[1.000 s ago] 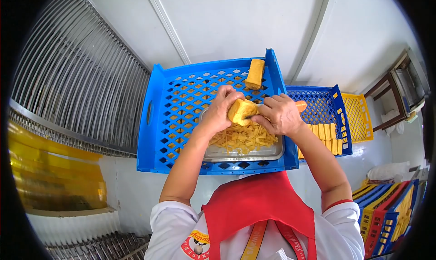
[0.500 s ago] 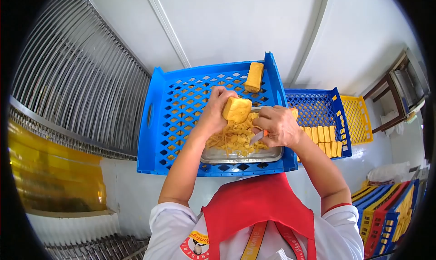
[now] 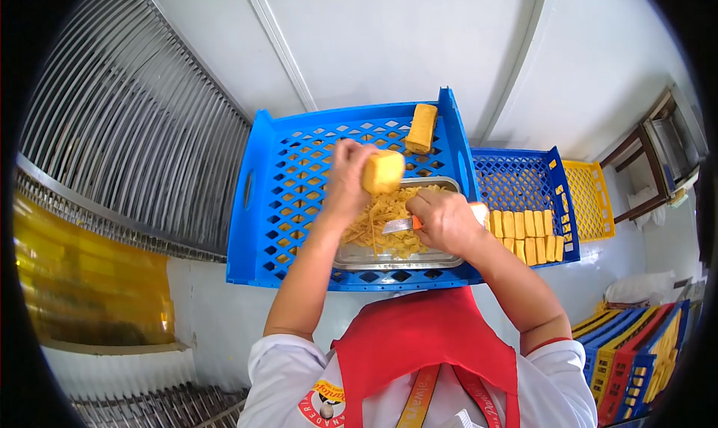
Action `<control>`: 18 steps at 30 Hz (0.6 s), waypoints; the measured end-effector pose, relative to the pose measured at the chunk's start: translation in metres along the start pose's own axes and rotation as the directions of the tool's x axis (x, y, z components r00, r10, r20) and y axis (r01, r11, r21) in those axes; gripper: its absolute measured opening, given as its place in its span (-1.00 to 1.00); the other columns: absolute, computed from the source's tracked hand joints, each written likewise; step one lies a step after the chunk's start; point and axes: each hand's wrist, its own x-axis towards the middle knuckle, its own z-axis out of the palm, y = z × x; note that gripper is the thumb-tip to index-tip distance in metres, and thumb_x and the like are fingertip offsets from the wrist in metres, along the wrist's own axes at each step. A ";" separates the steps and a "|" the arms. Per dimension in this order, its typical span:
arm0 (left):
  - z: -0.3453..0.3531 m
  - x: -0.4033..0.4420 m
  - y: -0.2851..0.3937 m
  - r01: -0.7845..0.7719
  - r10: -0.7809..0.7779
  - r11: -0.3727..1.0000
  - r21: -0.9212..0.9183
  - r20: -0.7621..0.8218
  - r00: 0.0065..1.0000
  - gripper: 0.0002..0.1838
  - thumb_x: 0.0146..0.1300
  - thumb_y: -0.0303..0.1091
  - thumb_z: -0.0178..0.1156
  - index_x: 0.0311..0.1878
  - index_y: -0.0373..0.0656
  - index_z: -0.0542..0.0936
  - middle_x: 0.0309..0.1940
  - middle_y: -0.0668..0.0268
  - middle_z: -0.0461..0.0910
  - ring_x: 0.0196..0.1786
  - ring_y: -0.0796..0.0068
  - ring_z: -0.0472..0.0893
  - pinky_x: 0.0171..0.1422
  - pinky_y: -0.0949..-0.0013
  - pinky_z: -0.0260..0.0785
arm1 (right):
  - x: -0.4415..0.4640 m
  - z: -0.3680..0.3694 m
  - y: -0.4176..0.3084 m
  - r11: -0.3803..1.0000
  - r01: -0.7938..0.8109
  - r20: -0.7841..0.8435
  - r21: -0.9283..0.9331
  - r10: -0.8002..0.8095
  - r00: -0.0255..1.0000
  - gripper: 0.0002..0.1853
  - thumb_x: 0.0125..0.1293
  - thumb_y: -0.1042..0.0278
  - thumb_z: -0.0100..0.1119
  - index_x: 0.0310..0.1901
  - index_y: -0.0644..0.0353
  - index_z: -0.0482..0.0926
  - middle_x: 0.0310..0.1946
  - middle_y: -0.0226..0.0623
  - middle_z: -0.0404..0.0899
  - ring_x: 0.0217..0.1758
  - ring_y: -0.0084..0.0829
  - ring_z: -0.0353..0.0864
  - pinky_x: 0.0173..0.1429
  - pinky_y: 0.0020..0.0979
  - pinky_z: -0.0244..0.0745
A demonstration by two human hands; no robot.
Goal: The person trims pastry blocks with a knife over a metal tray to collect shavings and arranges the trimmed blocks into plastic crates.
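My left hand is closed around a small golden-yellow loaf of bread, held above the pan and slightly blurred. In my right hand is a knife with a short metal blade and some orange at its handle. The blade points left, low over yellow bread trimmings, apart from the loaf. Those trimmings fill much of a shallow metal pan. Beneath it is a blue plastic crate, where another yellow loaf rests in the far right corner.
To the right, a darker blue crate holds rows of yellow loaves, beside a yellow crate. Metal racking stands at left. Stacked coloured crates are at lower right, and a white wall rises behind.
The loaf in my left hand has shifted slightly left and up. My right hand has moved left, and its knife blade now lies more level over the trimmings.
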 end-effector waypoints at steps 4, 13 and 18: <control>-0.031 -0.006 -0.071 0.308 -0.270 0.796 0.521 -0.150 0.951 -0.30 -0.23 -0.48 0.51 0.11 -0.06 0.53 0.05 0.08 0.43 0.08 -0.06 0.51 0.12 -0.02 0.42 | -0.016 -0.012 -0.008 0.933 -0.276 0.159 -0.229 0.316 0.936 -0.52 0.16 0.08 0.34 -0.02 0.24 0.50 -0.33 -0.15 0.56 -0.30 -0.07 0.67 -0.28 -0.15 0.58; 0.000 0.054 -0.073 0.389 -0.691 0.500 0.774 0.085 0.718 0.03 0.00 -0.04 0.46 0.52 -0.02 0.15 0.40 -0.04 0.24 0.39 -0.09 0.36 0.38 -0.22 0.24 | -0.034 -0.032 -0.007 0.691 -0.720 0.233 0.057 0.692 0.683 -0.66 0.42 0.17 -0.01 -0.34 0.32 0.48 -0.47 0.22 0.59 -0.32 0.24 0.60 -0.21 0.14 0.48; 0.108 0.113 -0.053 0.235 -0.336 0.892 0.387 0.218 0.916 -0.06 0.08 0.12 0.37 0.46 -0.14 0.26 0.32 -0.18 0.35 0.38 -0.13 0.37 0.39 -0.01 0.32 | -0.047 -0.034 0.001 0.551 -0.799 0.232 0.243 0.766 0.599 -0.64 0.45 0.10 0.04 -0.24 0.31 0.52 -0.48 0.05 0.58 -0.37 0.08 0.62 -0.23 -0.05 0.46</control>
